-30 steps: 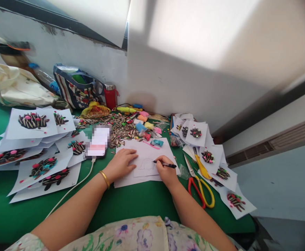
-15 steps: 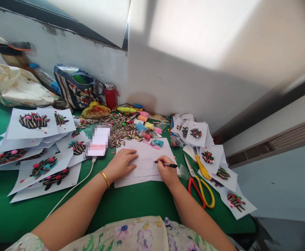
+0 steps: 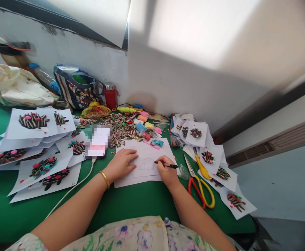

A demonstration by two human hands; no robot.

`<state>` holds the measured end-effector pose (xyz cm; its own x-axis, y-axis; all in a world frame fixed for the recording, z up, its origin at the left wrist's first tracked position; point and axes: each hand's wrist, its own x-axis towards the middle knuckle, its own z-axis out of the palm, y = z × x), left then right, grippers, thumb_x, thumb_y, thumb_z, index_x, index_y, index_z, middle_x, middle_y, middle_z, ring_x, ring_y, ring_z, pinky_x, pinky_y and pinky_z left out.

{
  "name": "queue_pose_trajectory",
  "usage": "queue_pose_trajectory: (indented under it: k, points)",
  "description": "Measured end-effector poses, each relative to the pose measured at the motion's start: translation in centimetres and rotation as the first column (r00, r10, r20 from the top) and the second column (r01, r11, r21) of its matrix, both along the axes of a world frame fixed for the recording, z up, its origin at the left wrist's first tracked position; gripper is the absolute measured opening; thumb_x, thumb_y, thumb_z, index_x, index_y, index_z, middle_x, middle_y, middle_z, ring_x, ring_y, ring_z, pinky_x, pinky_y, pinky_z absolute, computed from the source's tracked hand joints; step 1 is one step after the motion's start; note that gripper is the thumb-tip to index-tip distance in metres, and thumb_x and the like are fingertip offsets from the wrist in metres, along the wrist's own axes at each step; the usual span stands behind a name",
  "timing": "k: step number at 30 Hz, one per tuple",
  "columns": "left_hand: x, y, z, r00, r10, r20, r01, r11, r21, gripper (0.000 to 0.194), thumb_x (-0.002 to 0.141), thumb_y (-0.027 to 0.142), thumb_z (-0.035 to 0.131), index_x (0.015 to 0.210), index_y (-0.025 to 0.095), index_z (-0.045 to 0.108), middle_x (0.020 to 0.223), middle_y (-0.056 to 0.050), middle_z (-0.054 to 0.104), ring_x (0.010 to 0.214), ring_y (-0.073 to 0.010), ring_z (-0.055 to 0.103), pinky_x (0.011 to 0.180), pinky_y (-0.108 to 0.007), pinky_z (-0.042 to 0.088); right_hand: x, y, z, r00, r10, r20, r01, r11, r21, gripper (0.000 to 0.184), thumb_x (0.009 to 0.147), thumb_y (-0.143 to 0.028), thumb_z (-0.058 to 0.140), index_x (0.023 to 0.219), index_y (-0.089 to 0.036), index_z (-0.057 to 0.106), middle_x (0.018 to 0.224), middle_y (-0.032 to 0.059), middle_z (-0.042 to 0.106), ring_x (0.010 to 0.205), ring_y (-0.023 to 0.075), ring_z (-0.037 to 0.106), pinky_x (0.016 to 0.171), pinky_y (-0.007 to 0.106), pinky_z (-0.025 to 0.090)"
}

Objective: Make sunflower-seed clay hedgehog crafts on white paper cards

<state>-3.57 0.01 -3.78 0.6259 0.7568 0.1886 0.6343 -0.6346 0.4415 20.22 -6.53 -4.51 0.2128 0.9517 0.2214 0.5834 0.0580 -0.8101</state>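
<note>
A black pen (image 3: 170,165) is pinched in my right hand (image 3: 167,173), its tip at the right side of a hedgehog-like line drawing (image 3: 147,164). The drawing is on a small white sheet of paper (image 3: 139,173), which lies over larger white paper (image 3: 121,180). My left hand (image 3: 123,163) lies flat with its fingers stretched out, fingertips resting at the left edge of the small sheet. Just beyond the hands, a pink strip (image 3: 151,145) and a teal lump of clay (image 3: 157,142) sit on the larger paper.
Scissors (image 3: 198,184) and a yellow-handled tool (image 3: 202,167) lie to the right, beside sheets with seed pictures (image 3: 208,157). More such sheets (image 3: 45,167) are piled left, near a charging phone (image 3: 97,143). Sunflower seeds (image 3: 123,127) and clay lumps (image 3: 142,127) spread behind the paper.
Faint new lines seem to show inside the drawing. Both hands and the pen have stayed almost in place.
</note>
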Motion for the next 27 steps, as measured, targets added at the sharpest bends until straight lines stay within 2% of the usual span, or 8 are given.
queue_pose_trajectory:
  k: [8,17,23,27]
  points:
    - [0.0,0.0,-0.1,1.0,0.0,-0.002,0.0,1.0,0.0,0.043,0.08,0.031,0.066,0.122,0.022,0.066,0.136,-0.01,0.057,0.123,-0.0296,0.05,0.108,-0.047,0.037,0.1,0.0,0.1,1.0,-0.013,0.014,0.013,1.0,0.005,0.014,0.076,-0.021,0.049,0.072,-0.022,0.062,0.068,0.0003,0.063,0.065,0.018,0.057,0.06,0.028,0.042]
    - [0.0,0.0,0.0,1.0,0.007,0.021,-0.007,1.0,-0.011,0.042,0.079,0.03,0.067,0.121,0.024,0.066,0.135,-0.01,0.058,0.123,-0.0298,0.051,0.108,-0.047,0.037,-1.5,-1.1,0.8,0.984,0.16,0.076,-0.162,0.986,0.027,0.016,0.082,-0.02,0.049,0.082,-0.021,0.066,0.076,0.0018,0.066,0.074,0.0182,0.06,0.07,0.029,0.046]
    - [0.0,0.0,0.1,1.0,0.002,0.002,-0.002,1.0,-0.006,0.043,0.079,0.03,0.067,0.122,0.022,0.066,0.135,-0.011,0.058,0.123,-0.0303,0.05,0.108,-0.048,0.037,-1.8,-1.1,1.0,0.976,0.204,0.073,-0.205,0.979,0.008,0.016,0.082,-0.02,0.051,0.084,-0.021,0.067,0.08,0.0021,0.068,0.078,0.0185,0.063,0.073,0.029,0.047]
    - [0.0,0.0,0.0,1.0,0.002,0.009,-0.001,1.0,-0.003,0.043,0.079,0.029,0.067,0.121,0.022,0.066,0.134,-0.011,0.058,0.123,-0.0303,0.051,0.108,-0.047,0.038,-1.8,-1.1,1.0,0.981,0.182,0.064,-0.182,0.983,-0.009,0.016,0.081,-0.019,0.051,0.082,-0.022,0.067,0.078,0.0018,0.067,0.076,0.0184,0.062,0.071,0.029,0.047]
